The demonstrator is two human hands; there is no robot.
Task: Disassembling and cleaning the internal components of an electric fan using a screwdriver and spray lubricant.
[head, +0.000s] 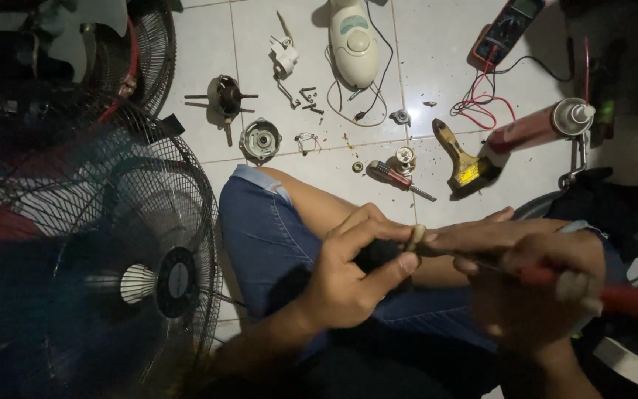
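Small dark part [378, 255] pinched in your left hand [348, 277]; right hand [533, 284] grips red-handled screwdriver [629, 299]. Keep tip square, press gently, brace part over knee.

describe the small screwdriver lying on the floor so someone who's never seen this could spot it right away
Start at the white tiled floor ahead of the person's bent knee. Just beyond the knee, left of the yellow-handled hammer, lies the small screwdriver. Its red and black striped handle and short metal shaft set it apart from the round metal parts nearby.
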